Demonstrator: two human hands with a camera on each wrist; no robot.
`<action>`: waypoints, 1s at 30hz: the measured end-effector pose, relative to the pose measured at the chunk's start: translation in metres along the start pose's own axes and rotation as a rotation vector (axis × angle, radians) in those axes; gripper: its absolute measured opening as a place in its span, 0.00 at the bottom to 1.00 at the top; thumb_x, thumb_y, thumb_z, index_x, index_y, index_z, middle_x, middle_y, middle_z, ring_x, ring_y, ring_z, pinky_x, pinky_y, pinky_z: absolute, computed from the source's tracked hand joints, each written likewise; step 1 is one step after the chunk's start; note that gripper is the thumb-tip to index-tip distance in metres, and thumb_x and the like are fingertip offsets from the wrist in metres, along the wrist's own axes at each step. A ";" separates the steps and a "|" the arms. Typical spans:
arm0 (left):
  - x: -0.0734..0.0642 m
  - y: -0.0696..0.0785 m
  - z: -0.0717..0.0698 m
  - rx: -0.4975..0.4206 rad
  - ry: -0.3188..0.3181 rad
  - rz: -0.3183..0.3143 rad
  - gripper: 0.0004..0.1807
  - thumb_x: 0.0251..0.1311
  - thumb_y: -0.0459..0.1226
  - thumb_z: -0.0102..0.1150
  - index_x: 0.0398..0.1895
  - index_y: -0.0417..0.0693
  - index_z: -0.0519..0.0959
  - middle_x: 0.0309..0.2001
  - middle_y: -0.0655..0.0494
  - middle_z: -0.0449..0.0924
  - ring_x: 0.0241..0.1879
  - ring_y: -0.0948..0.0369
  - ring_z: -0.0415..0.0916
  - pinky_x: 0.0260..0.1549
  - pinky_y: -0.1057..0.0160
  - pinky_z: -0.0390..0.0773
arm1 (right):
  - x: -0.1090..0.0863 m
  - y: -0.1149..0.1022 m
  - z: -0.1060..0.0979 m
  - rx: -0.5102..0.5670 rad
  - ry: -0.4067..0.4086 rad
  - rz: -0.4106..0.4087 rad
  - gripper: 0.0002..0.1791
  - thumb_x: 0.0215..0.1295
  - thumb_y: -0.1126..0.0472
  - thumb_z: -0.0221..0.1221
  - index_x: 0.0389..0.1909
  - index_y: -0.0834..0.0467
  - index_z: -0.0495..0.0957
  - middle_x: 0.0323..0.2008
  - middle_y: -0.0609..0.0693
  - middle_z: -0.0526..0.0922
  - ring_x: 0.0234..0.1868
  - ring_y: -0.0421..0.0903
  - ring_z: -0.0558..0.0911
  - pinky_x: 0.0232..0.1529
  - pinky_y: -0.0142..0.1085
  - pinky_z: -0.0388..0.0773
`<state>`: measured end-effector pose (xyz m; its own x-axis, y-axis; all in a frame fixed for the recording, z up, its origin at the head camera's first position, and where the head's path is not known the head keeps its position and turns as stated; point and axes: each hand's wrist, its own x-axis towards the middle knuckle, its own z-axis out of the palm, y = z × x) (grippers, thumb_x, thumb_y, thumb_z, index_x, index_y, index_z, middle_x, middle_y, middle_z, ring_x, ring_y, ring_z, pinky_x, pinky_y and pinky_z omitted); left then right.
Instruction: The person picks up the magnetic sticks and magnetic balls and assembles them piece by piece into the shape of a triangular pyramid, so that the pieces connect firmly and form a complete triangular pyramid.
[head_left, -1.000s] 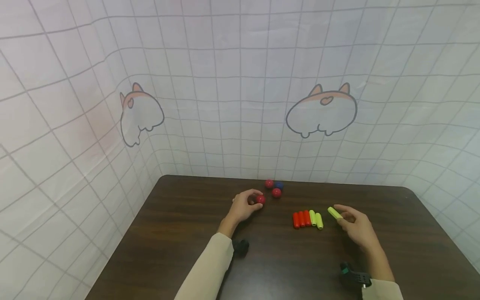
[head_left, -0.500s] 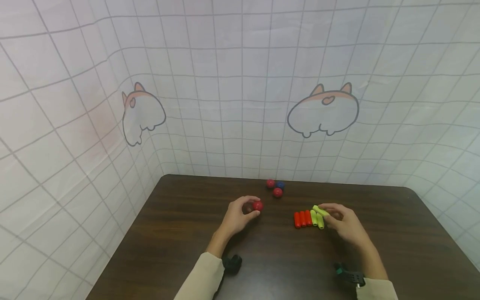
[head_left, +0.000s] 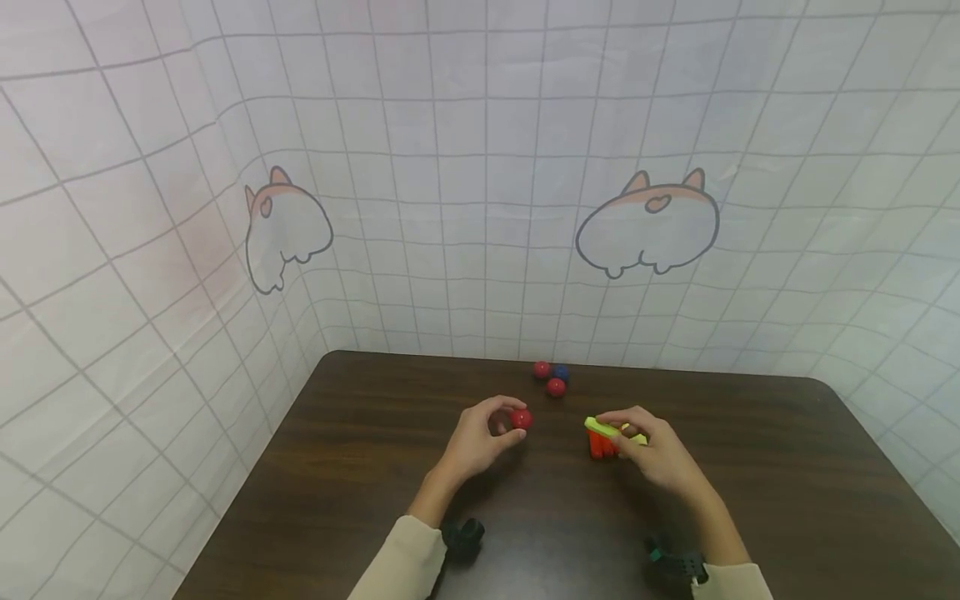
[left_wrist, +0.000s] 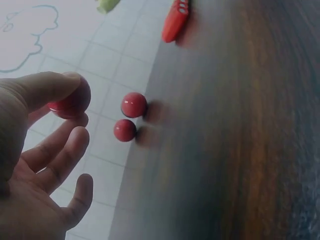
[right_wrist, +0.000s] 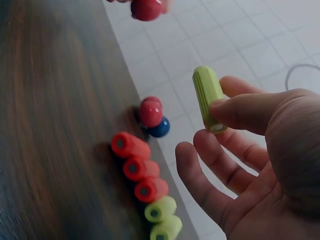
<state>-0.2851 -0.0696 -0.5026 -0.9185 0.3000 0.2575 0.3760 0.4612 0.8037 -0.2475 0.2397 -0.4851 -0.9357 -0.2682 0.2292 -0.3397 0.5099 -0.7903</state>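
Glowing softly across curtain point(head_left: 480, 283), glaring off tabletop point(head_left: 555, 533) at head view's six o'clock, blurring at right wrist view's nine o'clock

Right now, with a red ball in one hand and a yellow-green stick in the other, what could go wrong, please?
The left hand pinches a round red ball, which might slip and roll away. The right hand holds the yellow-green stick above the table, near the red sticks; lowering it carelessly could knock them askew. The blue ball sits close to two loose red balls, so one bump might scatter them.
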 end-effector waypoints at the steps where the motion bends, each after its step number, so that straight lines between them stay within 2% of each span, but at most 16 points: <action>1: -0.001 0.001 0.000 -0.008 -0.001 -0.001 0.20 0.60 0.38 0.73 0.55 0.60 0.82 0.46 0.60 0.85 0.33 0.66 0.75 0.32 0.67 0.74 | 0.000 -0.001 0.002 0.006 -0.005 -0.014 0.16 0.71 0.66 0.61 0.57 0.54 0.82 0.48 0.55 0.83 0.42 0.49 0.81 0.37 0.34 0.84; 7: -0.003 0.009 0.001 -0.033 -0.011 0.002 0.19 0.60 0.40 0.73 0.54 0.62 0.82 0.45 0.60 0.85 0.30 0.65 0.74 0.27 0.68 0.72 | 0.003 -0.006 0.012 0.003 -0.012 -0.079 0.15 0.70 0.67 0.62 0.55 0.53 0.84 0.46 0.52 0.83 0.39 0.44 0.81 0.36 0.32 0.82; 11: -0.004 0.014 0.002 -0.028 -0.031 0.006 0.19 0.60 0.40 0.73 0.54 0.64 0.81 0.44 0.61 0.85 0.27 0.66 0.71 0.24 0.69 0.69 | 0.004 -0.008 0.016 0.004 -0.018 -0.087 0.15 0.70 0.67 0.62 0.54 0.51 0.84 0.47 0.51 0.83 0.39 0.41 0.80 0.37 0.32 0.81; 16: -0.004 0.019 0.004 -0.044 -0.069 0.012 0.19 0.59 0.39 0.74 0.53 0.62 0.82 0.44 0.60 0.85 0.23 0.66 0.68 0.19 0.69 0.68 | 0.005 -0.012 0.021 0.014 -0.031 -0.100 0.16 0.69 0.68 0.63 0.54 0.51 0.84 0.47 0.50 0.82 0.40 0.42 0.81 0.38 0.32 0.81; 24: -0.005 0.020 0.008 -0.059 -0.135 0.014 0.18 0.59 0.38 0.74 0.51 0.62 0.81 0.42 0.61 0.85 0.22 0.67 0.69 0.20 0.69 0.69 | 0.006 -0.020 0.027 -0.011 -0.052 -0.115 0.17 0.68 0.68 0.64 0.54 0.48 0.84 0.47 0.48 0.83 0.43 0.44 0.81 0.40 0.33 0.79; 30: -0.006 0.022 0.011 -0.056 -0.155 0.031 0.17 0.58 0.39 0.75 0.49 0.62 0.81 0.42 0.60 0.85 0.23 0.67 0.70 0.21 0.69 0.70 | 0.005 -0.021 0.030 -0.019 -0.060 -0.129 0.16 0.67 0.68 0.64 0.53 0.49 0.85 0.46 0.46 0.83 0.43 0.42 0.79 0.43 0.33 0.78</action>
<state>-0.2697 -0.0523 -0.4919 -0.8752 0.4402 0.2004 0.3925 0.4041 0.8262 -0.2421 0.2032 -0.4848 -0.8769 -0.3809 0.2933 -0.4592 0.4831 -0.7455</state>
